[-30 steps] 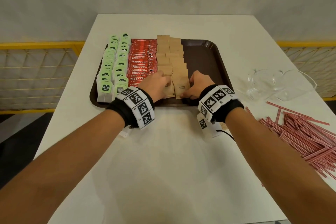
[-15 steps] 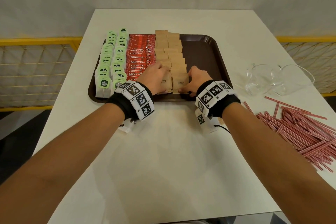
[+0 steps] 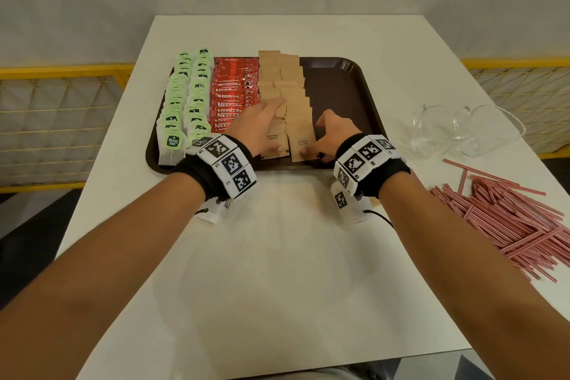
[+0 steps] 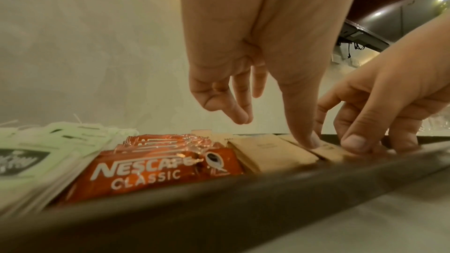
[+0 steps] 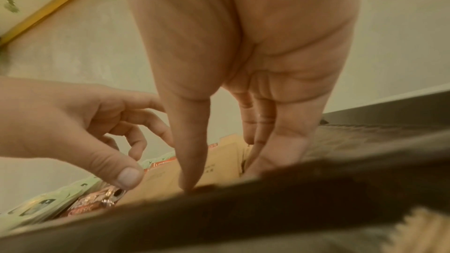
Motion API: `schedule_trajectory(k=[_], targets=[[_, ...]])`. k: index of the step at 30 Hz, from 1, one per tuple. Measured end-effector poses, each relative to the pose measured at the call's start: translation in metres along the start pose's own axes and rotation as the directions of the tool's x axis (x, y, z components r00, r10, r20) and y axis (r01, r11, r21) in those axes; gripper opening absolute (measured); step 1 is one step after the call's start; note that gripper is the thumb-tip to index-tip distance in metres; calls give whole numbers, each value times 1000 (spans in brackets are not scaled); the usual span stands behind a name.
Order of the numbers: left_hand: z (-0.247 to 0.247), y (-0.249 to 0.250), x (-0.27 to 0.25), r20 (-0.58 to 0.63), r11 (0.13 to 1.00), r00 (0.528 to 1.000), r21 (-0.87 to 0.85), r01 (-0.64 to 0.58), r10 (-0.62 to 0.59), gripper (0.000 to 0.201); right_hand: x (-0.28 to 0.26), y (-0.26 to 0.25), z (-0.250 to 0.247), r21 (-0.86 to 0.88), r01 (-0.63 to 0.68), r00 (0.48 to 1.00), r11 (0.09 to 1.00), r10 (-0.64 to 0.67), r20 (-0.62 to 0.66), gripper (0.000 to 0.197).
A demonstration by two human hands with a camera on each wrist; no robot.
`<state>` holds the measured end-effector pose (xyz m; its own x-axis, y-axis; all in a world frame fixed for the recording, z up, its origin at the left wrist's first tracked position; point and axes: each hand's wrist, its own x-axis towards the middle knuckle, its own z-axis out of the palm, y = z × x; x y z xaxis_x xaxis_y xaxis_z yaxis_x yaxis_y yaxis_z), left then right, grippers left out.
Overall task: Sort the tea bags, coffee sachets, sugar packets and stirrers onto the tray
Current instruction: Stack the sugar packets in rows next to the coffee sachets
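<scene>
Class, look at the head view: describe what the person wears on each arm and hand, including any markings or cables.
Both forearms are bare, with no sleeves or gloves. Each wrist carries a black band ringed with white square tiles printed with black-and-white coded markers. A small white unit hangs under the right wrist, with a thin black cable. The left hand and right hand are bare.

On my brown tray [image 3: 345, 83], green tea bags [image 3: 188, 102] fill 2 rows at the left, red Nescafé sachets [image 3: 231, 92] sit beside them, then 2 rows of brown sugar packets [image 3: 287, 86]. Red stirrers [image 3: 505, 219] lie heaped on the table, right of the tray.
</scene>
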<state>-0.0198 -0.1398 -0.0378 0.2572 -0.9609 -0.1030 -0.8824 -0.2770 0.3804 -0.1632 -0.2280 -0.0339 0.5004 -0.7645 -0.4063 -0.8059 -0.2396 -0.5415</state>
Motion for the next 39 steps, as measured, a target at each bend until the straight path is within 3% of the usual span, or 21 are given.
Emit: schedule_trajectory(k=[3,7,12,14,18,21,28,31,35,39], targets=[[-3,8,-3,-33,1000,999,-3,-21,20,78,-3,5,-7,2,23,1000,1000,-23,-17,54],[-5,35,-15,-31,988,989,-51,-143,142,57,-20,22,-32,-32,55,996,998,-57,-65,29],[15,83,-25,172,951,935,-35,-308,309,43,-56,60,-47,-228,45,998,973,-55,-40,20],[29,98,-25,260,945,915,29,-326,308,39,-67,74,-44,-294,11,999,956,-20,-26,19],[48,111,-25,401,939,888,155,-307,225,50,-77,95,-32,-368,-77,997,927,63,-49,23],[49,109,-26,435,930,879,200,-308,198,59,-82,95,-25,-406,-52,999,912,48,-19,23],[50,100,-34,387,932,893,176,-317,230,53,-82,78,-17,-427,-23,996,904,57,67,41],[50,94,-34,381,931,891,162,-326,245,50,-77,71,-11,-451,-11,996,892,50,73,38],[39,83,-32,378,975,901,-15,-224,213,38,-73,65,-5,-383,2,995,924,37,94,41],[20,61,-31,358,964,920,-258,-67,159,27,-75,60,2,-356,22,996,934,9,83,60]])
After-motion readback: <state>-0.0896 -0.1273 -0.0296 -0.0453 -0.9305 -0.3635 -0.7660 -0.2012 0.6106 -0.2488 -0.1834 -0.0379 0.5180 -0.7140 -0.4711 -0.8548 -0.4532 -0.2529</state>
